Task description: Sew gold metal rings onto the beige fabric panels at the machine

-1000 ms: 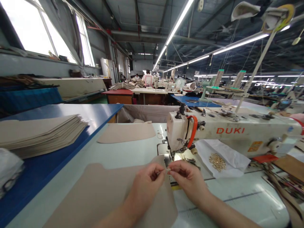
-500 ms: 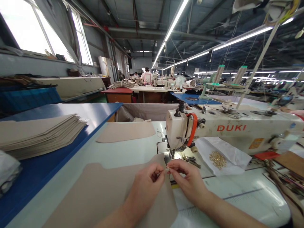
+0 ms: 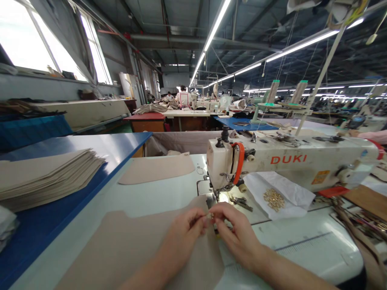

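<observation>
My left hand [image 3: 184, 233] and my right hand [image 3: 234, 229] meet fingertip to fingertip just in front of the needle of a white DUKI sewing machine [image 3: 287, 163]. Both pinch a tiny thing between them, too small to name. Under my hands lies a flat beige fabric piece [image 3: 127, 249] on the pale table; my left hand rests on it. A heap of small gold metal parts [image 3: 273, 199] lies on white paper [image 3: 290, 193] right of the needle.
A stack of beige cut pieces [image 3: 45, 175] sits on a blue table [image 3: 121, 143] at left. Another beige piece [image 3: 157, 168] lies farther back. Thread cones [image 3: 273, 90] stand behind the machine. Clutter lies at the right edge. People work at distant tables [image 3: 183, 98].
My hands stayed pinched together and shifted slightly toward the needle. The view tilted a little, so everything sits slightly lower and leftward.
</observation>
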The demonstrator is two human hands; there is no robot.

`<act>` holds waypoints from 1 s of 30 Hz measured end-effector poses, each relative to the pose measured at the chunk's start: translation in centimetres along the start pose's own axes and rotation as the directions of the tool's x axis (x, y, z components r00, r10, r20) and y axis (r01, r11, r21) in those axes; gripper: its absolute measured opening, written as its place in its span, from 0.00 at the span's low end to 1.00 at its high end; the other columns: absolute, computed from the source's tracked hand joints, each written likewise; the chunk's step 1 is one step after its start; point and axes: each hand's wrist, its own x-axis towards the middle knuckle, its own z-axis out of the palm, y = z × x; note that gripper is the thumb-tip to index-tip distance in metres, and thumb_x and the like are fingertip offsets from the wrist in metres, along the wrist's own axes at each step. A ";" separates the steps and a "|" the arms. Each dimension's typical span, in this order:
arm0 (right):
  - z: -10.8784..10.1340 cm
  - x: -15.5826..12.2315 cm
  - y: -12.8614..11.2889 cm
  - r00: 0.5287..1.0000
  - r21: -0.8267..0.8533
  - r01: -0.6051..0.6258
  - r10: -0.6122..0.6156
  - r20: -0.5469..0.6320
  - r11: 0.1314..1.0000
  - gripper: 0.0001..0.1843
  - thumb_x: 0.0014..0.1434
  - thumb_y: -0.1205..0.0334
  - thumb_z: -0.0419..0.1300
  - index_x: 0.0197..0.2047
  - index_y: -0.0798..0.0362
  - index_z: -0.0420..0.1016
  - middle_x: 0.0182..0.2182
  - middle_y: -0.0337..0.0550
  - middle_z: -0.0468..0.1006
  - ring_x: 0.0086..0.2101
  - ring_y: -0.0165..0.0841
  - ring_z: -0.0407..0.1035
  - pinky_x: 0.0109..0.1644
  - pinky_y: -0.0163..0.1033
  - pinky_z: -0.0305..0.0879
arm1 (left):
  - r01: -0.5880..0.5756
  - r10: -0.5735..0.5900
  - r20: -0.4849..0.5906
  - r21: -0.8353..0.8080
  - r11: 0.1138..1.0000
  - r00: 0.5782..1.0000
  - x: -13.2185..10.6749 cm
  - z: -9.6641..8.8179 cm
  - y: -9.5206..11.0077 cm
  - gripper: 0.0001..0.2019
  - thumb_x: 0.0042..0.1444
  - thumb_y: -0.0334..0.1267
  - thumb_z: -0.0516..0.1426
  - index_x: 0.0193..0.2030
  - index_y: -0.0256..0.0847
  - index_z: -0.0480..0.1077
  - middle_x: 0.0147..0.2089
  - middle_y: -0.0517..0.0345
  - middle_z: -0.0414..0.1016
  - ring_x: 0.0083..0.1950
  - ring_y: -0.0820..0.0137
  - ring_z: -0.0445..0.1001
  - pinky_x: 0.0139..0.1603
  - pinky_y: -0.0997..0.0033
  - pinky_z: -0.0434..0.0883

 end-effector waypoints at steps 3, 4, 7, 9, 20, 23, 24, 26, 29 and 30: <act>-0.2 0.1 0.6 0.996 0.119 -0.089 0.090 0.001 0.989 0.09 0.55 0.70 0.53 0.35 0.52 0.73 0.30 0.39 0.73 0.31 0.29 0.67 0.35 0.33 0.62 | 0.001 0.000 0.026 -0.046 0.999 1.000 0.1 -0.2 0.0 0.09 0.52 0.40 0.51 0.29 0.41 0.71 0.24 0.62 0.70 0.29 0.68 0.70 0.33 0.72 0.65; -0.1 0.1 0.9 0.992 0.149 -0.124 0.125 0.005 0.981 0.07 0.54 0.69 0.55 0.33 0.52 0.74 0.28 0.39 0.73 0.29 0.29 0.67 0.33 0.32 0.62 | -0.002 0.004 0.030 -0.046 0.999 1.000 0.1 -0.2 0.0 0.09 0.52 0.40 0.51 0.29 0.41 0.71 0.24 0.62 0.70 0.29 0.68 0.70 0.33 0.72 0.65; -0.1 0.6 1.5 0.973 0.278 -0.227 0.226 0.038 0.933 0.02 0.51 0.64 0.61 0.30 0.53 0.74 0.23 0.36 0.72 0.25 0.27 0.66 0.30 0.32 0.62 | -0.011 0.014 0.036 -0.085 0.996 0.999 0.0 -0.1 -0.1 0.07 0.52 0.40 0.52 0.32 0.41 0.69 0.24 0.63 0.69 0.29 0.69 0.70 0.33 0.72 0.65; -0.4 1.0 1.5 0.949 0.411 -0.316 0.282 0.142 0.855 0.06 0.49 0.60 0.64 0.29 0.53 0.74 0.23 0.36 0.74 0.25 0.28 0.68 0.32 0.33 0.64 | -0.014 0.024 0.054 -0.178 0.984 0.998 0.1 0.0 -0.4 0.08 0.51 0.40 0.54 0.37 0.41 0.66 0.24 0.63 0.70 0.29 0.69 0.70 0.33 0.72 0.66; -0.4 2.1 2.3 0.838 0.544 -0.543 0.363 0.408 0.640 0.18 0.38 0.52 0.71 0.27 0.55 0.72 0.21 0.35 0.75 0.24 0.28 0.71 0.33 0.34 0.68 | 0.052 -0.008 0.114 -0.386 0.921 0.993 0.6 -0.2 -1.1 0.12 0.53 0.46 0.55 0.37 0.39 0.64 0.23 0.62 0.71 0.23 0.73 0.70 0.27 0.73 0.67; 0.2 1.8 2.7 0.858 0.582 -0.513 0.380 0.345 0.630 0.19 0.38 0.51 0.71 0.27 0.55 0.71 0.21 0.35 0.74 0.24 0.28 0.71 0.31 0.34 0.67 | 0.156 -0.136 0.077 -0.468 0.870 0.988 1.1 -0.3 -1.0 0.17 0.52 0.53 0.54 0.34 0.38 0.65 0.20 0.62 0.71 0.21 0.73 0.69 0.24 0.74 0.66; 0.3 1.8 2.8 0.863 0.593 -0.505 0.384 0.329 0.626 0.19 0.38 0.52 0.71 0.27 0.55 0.71 0.22 0.35 0.74 0.24 0.28 0.71 0.31 0.34 0.67 | 0.208 -0.188 0.091 -0.501 0.840 0.978 1.2 -0.4 -1.1 0.18 0.49 0.53 0.56 0.35 0.38 0.66 0.20 0.62 0.71 0.20 0.74 0.68 0.23 0.74 0.65; 0.3 1.6 2.8 0.868 0.606 -0.494 0.387 0.310 0.623 0.19 0.39 0.51 0.71 0.27 0.54 0.72 0.22 0.35 0.74 0.24 0.28 0.71 0.32 0.34 0.68 | 0.297 -0.254 0.155 -0.542 0.786 0.955 1.4 -0.3 -1.2 0.20 0.45 0.51 0.60 0.37 0.37 0.67 0.21 0.62 0.71 0.20 0.75 0.68 0.24 0.75 0.65; 0.3 1.5 2.8 0.872 0.604 -0.487 0.390 0.296 0.631 0.18 0.39 0.51 0.71 0.27 0.54 0.72 0.21 0.35 0.74 0.24 0.29 0.71 0.32 0.35 0.68 | 0.320 -0.231 0.226 -0.544 0.776 0.946 1.4 -0.3 -1.3 0.18 0.41 0.47 0.64 0.34 0.37 0.69 0.24 0.60 0.73 0.22 0.76 0.68 0.26 0.76 0.65; 0.3 1.4 2.7 0.872 0.601 -0.486 0.391 0.293 0.634 0.18 0.40 0.51 0.71 0.27 0.54 0.72 0.21 0.35 0.74 0.24 0.29 0.71 0.32 0.35 0.68 | 0.306 -0.209 0.234 -0.541 0.784 0.949 1.3 -0.3 -1.3 0.17 0.41 0.47 0.65 0.32 0.37 0.69 0.24 0.61 0.73 0.23 0.76 0.67 0.26 0.76 0.64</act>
